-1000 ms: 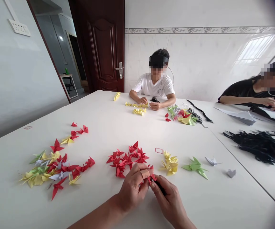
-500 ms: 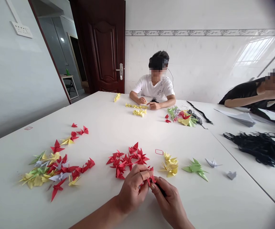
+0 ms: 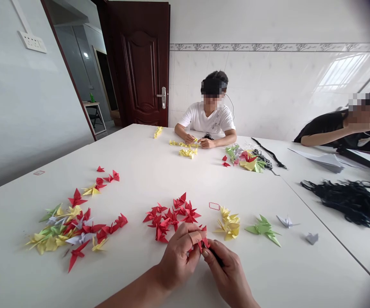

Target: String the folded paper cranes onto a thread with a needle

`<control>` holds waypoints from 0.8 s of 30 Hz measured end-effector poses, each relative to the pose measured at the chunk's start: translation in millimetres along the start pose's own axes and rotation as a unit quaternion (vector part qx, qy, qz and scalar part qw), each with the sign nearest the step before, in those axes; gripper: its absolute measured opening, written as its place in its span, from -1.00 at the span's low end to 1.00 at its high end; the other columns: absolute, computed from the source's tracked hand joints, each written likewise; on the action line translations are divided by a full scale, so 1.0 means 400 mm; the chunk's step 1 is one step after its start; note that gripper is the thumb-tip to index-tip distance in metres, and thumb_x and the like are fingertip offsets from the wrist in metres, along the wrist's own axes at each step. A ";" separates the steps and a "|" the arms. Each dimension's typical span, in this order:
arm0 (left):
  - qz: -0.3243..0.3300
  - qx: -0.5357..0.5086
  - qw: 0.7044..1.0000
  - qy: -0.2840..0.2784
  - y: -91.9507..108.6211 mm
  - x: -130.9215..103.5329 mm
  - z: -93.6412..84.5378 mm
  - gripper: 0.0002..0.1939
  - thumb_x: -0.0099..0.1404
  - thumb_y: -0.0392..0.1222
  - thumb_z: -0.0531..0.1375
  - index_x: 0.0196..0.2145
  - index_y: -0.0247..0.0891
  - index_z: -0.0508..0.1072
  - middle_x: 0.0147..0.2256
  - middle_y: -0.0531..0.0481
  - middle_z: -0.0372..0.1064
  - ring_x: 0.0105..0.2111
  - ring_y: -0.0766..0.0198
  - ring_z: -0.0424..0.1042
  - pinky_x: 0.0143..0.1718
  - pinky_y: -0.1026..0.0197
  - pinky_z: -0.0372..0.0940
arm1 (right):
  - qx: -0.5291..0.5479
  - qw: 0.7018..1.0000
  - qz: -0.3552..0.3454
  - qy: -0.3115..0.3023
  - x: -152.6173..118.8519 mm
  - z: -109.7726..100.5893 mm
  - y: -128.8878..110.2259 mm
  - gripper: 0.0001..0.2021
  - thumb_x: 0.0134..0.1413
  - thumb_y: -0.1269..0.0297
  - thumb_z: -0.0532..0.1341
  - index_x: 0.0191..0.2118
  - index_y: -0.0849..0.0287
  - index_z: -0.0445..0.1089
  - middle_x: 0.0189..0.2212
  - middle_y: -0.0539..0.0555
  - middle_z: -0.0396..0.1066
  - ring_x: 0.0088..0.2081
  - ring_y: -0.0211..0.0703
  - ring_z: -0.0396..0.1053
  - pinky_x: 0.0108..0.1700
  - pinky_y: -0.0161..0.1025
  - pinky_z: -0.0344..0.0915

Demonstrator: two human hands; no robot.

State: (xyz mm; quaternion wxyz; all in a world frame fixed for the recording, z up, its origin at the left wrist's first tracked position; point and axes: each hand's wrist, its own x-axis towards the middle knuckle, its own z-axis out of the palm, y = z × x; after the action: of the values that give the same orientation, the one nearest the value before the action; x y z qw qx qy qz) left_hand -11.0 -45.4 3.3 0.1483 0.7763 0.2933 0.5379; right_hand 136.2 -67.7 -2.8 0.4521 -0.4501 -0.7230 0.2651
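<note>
My left hand (image 3: pixel 181 253) is closed around a red paper crane (image 3: pixel 204 243) whose folded points stick out between my hands. Close against it, my right hand (image 3: pixel 228 265) grips a slim black object (image 3: pixel 216 256), mostly hidden by the fingers; its kind cannot be made out. The fingertips of both hands meet at the crane. Just beyond my left hand lies a cluster of red paper cranes (image 3: pixel 172 216). Yellow cranes (image 3: pixel 229 224), a green crane pair (image 3: pixel 264 230) and a white crane (image 3: pixel 287 221) form a row to the right.
A mixed pile of paper cranes (image 3: pixel 66 229) spreads over the left of the white table (image 3: pixel 133 273). Black cords (image 3: pixel 345 199) lie heaped at right. Across the table a person (image 3: pixel 209 117) handles yellow cranes; another person (image 3: pixel 332 124) leans at far right near papers (image 3: pixel 320 158).
My hands keep almost the same hold on the red crane. The view has shifted slightly, and the person across has raised a small yellow piece a little.
</note>
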 end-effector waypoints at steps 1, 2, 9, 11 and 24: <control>0.002 0.001 1.000 0.000 0.000 0.000 0.000 -0.57 0.16 -0.52 0.07 -0.04 -0.20 0.31 -0.19 -0.11 0.30 -0.22 0.29 0.37 -0.25 0.26 0.37 | 0.000 1.000 0.002 -0.003 0.000 0.000 0.000 -0.78 0.19 0.21 0.04 -0.34 0.19 0.35 -0.53 0.01 0.33 -0.46 -0.28 0.30 -0.40 -0.41 0.27; 0.002 0.003 1.000 0.000 0.001 0.000 0.000 -0.58 0.16 -0.51 0.07 -0.05 -0.21 0.31 -0.19 -0.11 0.30 -0.22 0.28 0.37 -0.25 0.26 0.37 | 0.000 1.000 0.002 -0.006 -0.001 0.000 0.000 -0.78 0.19 0.21 0.04 -0.35 0.18 0.35 -0.53 0.01 0.34 -0.46 -0.28 0.30 -0.40 -0.41 0.26; -0.006 0.006 1.000 -0.005 -0.005 -0.008 0.001 -0.57 0.17 -0.53 0.03 -0.03 -0.21 0.29 -0.17 -0.12 0.29 -0.18 0.27 0.36 -0.20 0.25 0.37 | -0.002 1.000 -0.011 0.000 0.000 0.002 0.004 -0.79 0.19 0.23 0.05 -0.33 0.17 0.38 -0.54 0.00 0.33 -0.50 -0.31 0.27 -0.45 -0.43 0.23; -0.005 0.002 1.000 -0.007 -0.006 -0.007 0.001 -0.56 0.17 -0.53 0.03 -0.02 -0.21 0.28 -0.17 -0.12 0.29 -0.18 0.27 0.36 -0.19 0.25 0.37 | -0.003 1.000 -0.014 0.000 0.002 0.001 0.002 -0.79 0.19 0.23 0.05 -0.35 0.17 0.37 -0.54 -0.01 0.33 -0.50 -0.31 0.28 -0.44 -0.44 0.23; -0.009 0.013 1.000 -0.012 0.003 0.000 -0.006 -0.57 0.20 -0.48 0.00 -0.02 -0.14 0.27 -0.18 -0.11 0.30 -0.19 0.20 0.38 -0.22 0.19 0.41 | -0.013 1.000 -0.026 0.006 0.005 0.003 -0.001 -0.79 0.18 0.24 0.05 -0.42 0.17 0.33 -0.57 -0.02 0.30 -0.53 -0.32 0.25 -0.47 -0.46 0.21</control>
State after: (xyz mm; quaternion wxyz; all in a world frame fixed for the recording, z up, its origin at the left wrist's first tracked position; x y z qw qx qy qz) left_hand -12.8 -46.7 4.8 0.1466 0.7816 0.3056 0.5237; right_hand 134.8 -65.9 -2.2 0.4573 -0.4389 -0.7350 0.2409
